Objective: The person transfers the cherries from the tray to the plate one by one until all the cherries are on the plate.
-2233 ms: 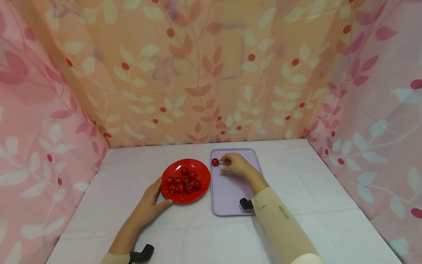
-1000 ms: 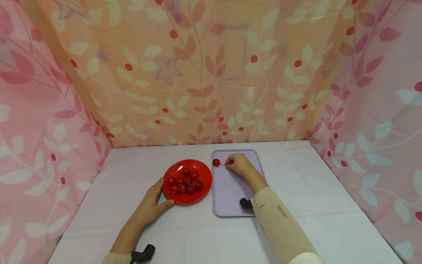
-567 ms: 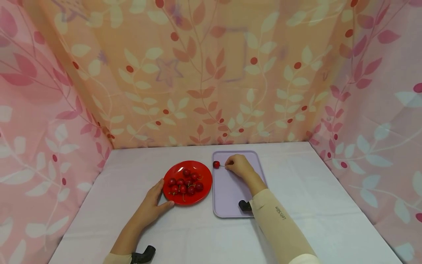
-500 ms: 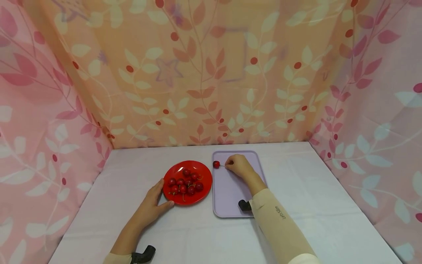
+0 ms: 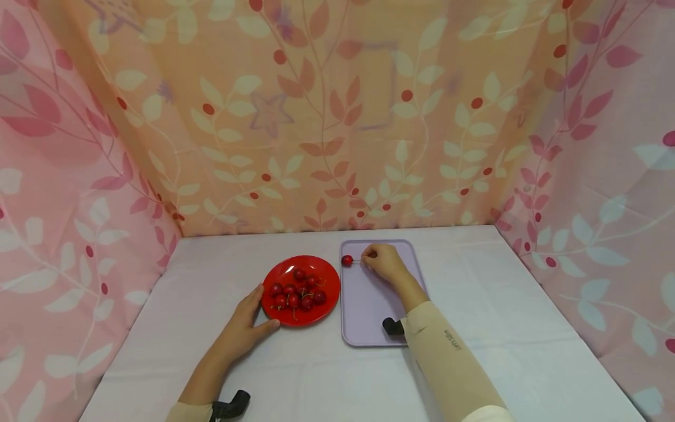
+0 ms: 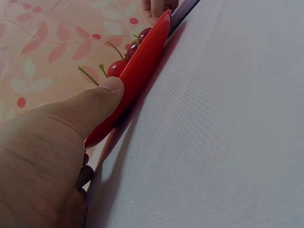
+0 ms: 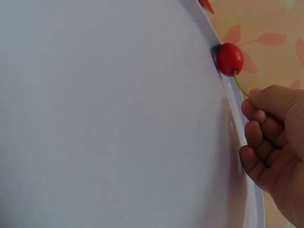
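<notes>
My right hand (image 5: 384,262) is over the far part of a lilac tray (image 5: 364,334). Between thumb and forefinger it pinches the thin green stem (image 7: 241,86) of a red cherry (image 5: 347,261). That cherry lies against the tray's raised left edge, its stem pointing right. In the right wrist view the other fingers are curled in. To the left stands a round red plate (image 5: 329,278) with a heap of dark red cherries (image 5: 297,290). My left hand (image 5: 244,328) rests against the plate's left side, fingers and thumb spread. In the left wrist view its thumb (image 6: 107,90) touches the rim.
A white cloth (image 5: 285,375) covers the table. Floral curtains stand on three sides: orange at the back (image 5: 327,117), pink at left (image 5: 58,193) and right (image 5: 601,193). The plate sits close beside the tray's left edge.
My right thumb and forefinger, spread apart beside the cherry at first, have come together on its stem. The stem has swung to point right. My left hand stays at the plate.
</notes>
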{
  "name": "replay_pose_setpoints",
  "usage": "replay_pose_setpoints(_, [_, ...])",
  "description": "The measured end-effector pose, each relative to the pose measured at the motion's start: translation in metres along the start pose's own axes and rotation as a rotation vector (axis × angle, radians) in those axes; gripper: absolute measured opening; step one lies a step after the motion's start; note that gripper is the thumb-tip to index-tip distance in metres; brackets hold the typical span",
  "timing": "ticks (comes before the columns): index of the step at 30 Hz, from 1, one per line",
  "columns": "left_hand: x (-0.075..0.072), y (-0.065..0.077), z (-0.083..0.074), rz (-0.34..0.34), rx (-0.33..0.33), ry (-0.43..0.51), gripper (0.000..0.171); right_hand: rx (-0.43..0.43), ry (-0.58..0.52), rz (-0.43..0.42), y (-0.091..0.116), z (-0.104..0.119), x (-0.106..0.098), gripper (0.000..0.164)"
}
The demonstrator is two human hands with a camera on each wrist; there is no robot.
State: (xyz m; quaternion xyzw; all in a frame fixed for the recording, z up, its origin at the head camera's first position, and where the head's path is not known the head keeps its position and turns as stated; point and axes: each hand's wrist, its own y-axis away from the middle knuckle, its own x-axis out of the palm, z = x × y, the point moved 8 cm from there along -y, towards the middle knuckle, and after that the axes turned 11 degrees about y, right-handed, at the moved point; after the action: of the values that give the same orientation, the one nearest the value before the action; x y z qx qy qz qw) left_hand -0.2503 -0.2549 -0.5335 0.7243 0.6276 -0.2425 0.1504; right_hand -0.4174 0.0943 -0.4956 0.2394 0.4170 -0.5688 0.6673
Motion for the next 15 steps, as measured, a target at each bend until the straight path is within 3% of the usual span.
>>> replay_pose_setpoints(10, [-0.0004, -0.0005, -0.0005, -0.003, 0.01, 0.008, 0.105, 0.012, -0.106, -0.034, 0.0033, 0.0014, -0.0041, 0.007])
replay_pose_setpoints(15, [-0.0006, -0.0012, -0.0001, -0.003, 0.016, 0.009, 0.106, -0.003, -0.081, -0.038, 0.0054, 0.0069, -0.0063, 0.007])
